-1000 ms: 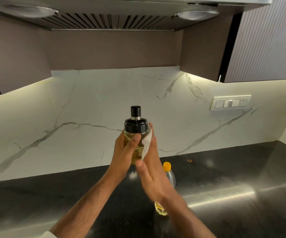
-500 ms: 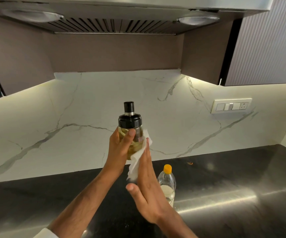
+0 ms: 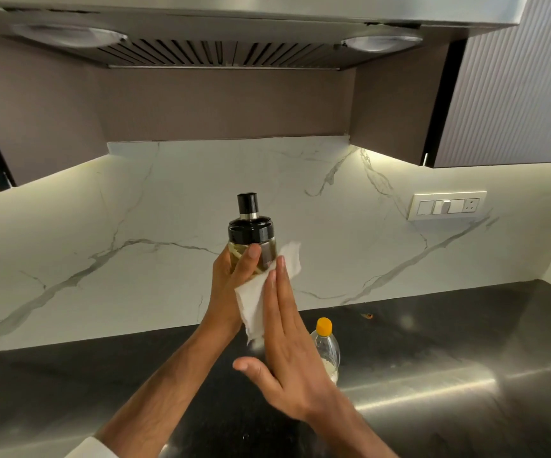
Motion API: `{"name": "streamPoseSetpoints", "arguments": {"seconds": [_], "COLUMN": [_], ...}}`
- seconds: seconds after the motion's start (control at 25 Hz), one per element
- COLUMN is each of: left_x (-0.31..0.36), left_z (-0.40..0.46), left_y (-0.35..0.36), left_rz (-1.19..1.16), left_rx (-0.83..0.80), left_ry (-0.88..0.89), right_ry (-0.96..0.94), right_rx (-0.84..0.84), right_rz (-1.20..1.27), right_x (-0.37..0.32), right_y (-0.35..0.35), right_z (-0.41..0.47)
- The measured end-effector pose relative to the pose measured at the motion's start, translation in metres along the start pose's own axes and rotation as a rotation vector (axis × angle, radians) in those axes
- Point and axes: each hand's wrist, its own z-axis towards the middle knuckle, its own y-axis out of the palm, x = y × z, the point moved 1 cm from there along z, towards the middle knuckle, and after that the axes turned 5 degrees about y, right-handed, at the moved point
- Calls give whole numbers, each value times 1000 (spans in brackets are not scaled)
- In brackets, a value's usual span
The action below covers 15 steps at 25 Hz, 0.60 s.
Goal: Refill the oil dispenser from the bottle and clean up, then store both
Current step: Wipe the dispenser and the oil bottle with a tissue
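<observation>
Left hand (image 3: 231,279) clamped round black-capped glass oil dispenser (image 3: 251,238), right hand (image 3: 287,345) flat, fingers straight, pressing white paper towel (image 3: 256,300) on glass. Tip: rotate dispenser, wipe downward.

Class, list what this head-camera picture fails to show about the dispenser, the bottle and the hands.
- Dispenser: lower body and oil level hidden by the left hand and tissue.
- Bottle: base and left side hidden behind the right hand; its fill level is unclear.
- Right palm: faces away, so its contact with the tissue is unseen.
- Both forearms: cut off by the bottom edge.
</observation>
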Motion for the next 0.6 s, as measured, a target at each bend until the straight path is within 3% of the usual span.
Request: {"name": "streamPoseSetpoints", "arguments": {"seconds": [0.12,0.32,0.48,0.6], "left_x": [0,-3,-7,-6], "left_z": [0,-1,-5,-8], "left_y": [3,7,11,11], "left_rz": [14,-83,-103,-101], "left_rx": [54,72,62,13], "left_ry": [15,-15,-40,-50], "right_ry": [209,523,693,686], "right_rx": [-1,206,170,118], "right_rz": [410,1047,1366,1399], "right_x": [-1,1,6,8], "right_y": [10,3,-8,-12], "right_z": [-14,-4,7,12]}}
